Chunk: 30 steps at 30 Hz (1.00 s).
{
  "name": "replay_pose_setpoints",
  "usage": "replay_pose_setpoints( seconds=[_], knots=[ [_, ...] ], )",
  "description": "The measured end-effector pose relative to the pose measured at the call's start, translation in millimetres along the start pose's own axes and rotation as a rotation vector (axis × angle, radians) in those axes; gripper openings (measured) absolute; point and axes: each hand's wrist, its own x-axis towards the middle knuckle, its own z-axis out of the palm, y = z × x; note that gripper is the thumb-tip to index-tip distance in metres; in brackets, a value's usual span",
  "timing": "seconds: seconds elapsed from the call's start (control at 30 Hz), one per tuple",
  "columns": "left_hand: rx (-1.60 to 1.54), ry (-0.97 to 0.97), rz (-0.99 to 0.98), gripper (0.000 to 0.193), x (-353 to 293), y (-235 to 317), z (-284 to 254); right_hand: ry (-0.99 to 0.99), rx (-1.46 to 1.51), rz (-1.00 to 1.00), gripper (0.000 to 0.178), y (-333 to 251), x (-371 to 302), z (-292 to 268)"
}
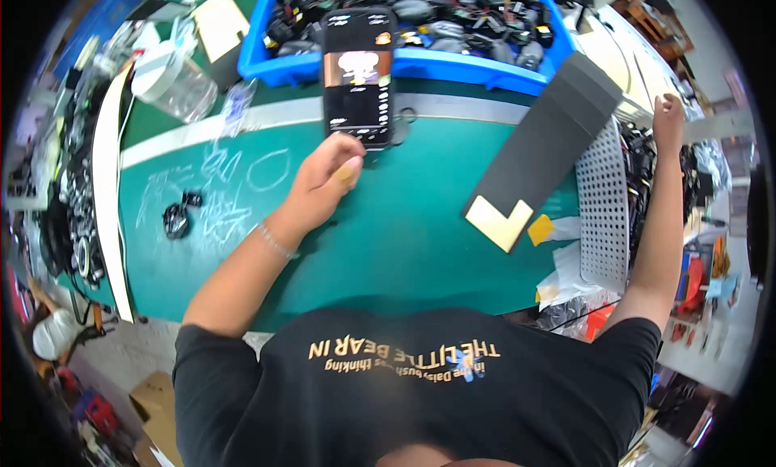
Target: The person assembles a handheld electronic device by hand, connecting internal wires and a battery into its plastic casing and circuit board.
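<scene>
My left hand (327,180) is at the lower edge of a black phone (356,95), its fingers curled in and a yellowish patch on the thumb. The phone's screen is lit; it stands in front of the blue bin (477,71). At the far right, my right hand (668,124) is raised past a grey perforated basket (604,212), beside a pale box. Its fingers look bent inward, and whatever they hold is too small to make out. Dark parts fill the basket beneath my right forearm.
Dark computer mice and cables fill the blue bin. A long dark grey strip (550,144) with a pale end lies slanting before the basket. Left on the green mat (404,249) is a small black coiled cable (175,220). A clear plastic jar (182,91) lies at the back left.
</scene>
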Motion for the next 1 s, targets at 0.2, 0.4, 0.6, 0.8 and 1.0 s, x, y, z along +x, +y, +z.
replay_pose_setpoints(
  seconds=[0.2,0.4,0.6,0.8,1.0],
  knots=[
    [0.078,-0.146,0.032,0.014,6.2,-2.6,-1.9,-0.163,0.426,-0.473,0.033,-231.3,-31.3,-23.5],
    [0.358,-0.312,0.177,0.018,9.1,9.0,3.0,-0.493,0.083,-0.476,0.066,-314.0,-46.0,61.2],
    [0.444,-0.303,0.274,0.016,9.9,4.9,1.6,-0.972,-0.055,-0.452,0.05,-331.2,-25.9,99.3],
    [0.481,-0.267,0.313,0.016,10.5,2.1,0.0,-1.187,-0.176,-0.271,0.028,-317.3,-18.1,84.6],
    [0.483,-0.249,0.305,0.015,9.1,1.4,-0.2,-1.049,-0.004,-0.448,0.023,-304.0,-17.6,91.1]
  ],
)
